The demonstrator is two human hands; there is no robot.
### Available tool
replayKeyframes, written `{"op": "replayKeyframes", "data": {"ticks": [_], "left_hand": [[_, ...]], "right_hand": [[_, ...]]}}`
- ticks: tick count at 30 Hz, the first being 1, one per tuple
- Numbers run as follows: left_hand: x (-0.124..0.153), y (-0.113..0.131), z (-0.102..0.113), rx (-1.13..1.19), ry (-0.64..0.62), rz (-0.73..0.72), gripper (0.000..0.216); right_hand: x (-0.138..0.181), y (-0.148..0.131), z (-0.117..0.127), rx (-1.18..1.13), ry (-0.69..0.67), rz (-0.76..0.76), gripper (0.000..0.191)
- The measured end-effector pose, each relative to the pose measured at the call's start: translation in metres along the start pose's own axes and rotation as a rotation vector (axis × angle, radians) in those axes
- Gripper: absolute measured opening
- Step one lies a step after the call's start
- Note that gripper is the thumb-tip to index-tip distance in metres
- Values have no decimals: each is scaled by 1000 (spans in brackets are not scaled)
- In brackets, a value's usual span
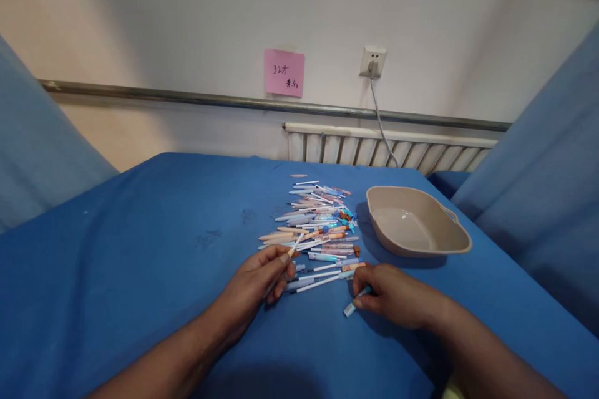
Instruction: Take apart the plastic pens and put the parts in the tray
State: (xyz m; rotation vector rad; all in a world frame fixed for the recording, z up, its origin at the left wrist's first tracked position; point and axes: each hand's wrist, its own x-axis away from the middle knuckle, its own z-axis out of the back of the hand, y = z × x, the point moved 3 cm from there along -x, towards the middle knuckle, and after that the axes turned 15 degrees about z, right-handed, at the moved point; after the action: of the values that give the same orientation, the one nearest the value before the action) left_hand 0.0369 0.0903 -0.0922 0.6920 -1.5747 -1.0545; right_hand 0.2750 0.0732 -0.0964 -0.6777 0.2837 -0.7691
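My left hand (266, 271) is closed on a slim pen piece (296, 243), a white stick with a cream lower part, held tilted upward. Its lower end is hidden by my fingers. My right hand (386, 293) pinches a short teal-and-white pen barrel (350, 309) just above the blue cloth; the rest of it is inside my fingers. Between and beyond both hands spreads a pile of pen parts (322, 215), with white refills, pale blue, cream and pink barrels, and some ends with small brown or blue figures. One white refill (318, 285) lies nearest me.
A beige plastic basin (421, 251) stands right of the pile. Blue cloth (140, 262) covers the table. Behind are a metal rail (210, 98), a radiator (341, 137), a socket with a plugged cord (373, 62) and a pink note (284, 73). Blue curtains (37, 143) hang on both sides.
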Motion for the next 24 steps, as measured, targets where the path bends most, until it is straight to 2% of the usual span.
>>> {"op": "replayKeyframes", "data": {"ticks": [9, 15, 19, 24], "left_hand": [[-4, -8, -8, -55, -53, 108, 29], [-5, -11, -7, -61, -57, 102, 30], [-5, -14, -7, -35, -92, 83, 31], [-6, -16, -8, 10, -133, 58, 32]], "right_hand": [[-2, -3, 5, 27, 49, 13, 8], [1, 5, 12, 68, 168, -58, 10], [-2, 14, 14, 101, 224, -119, 18], [-8, 29, 15, 182, 333, -156, 17]]}}
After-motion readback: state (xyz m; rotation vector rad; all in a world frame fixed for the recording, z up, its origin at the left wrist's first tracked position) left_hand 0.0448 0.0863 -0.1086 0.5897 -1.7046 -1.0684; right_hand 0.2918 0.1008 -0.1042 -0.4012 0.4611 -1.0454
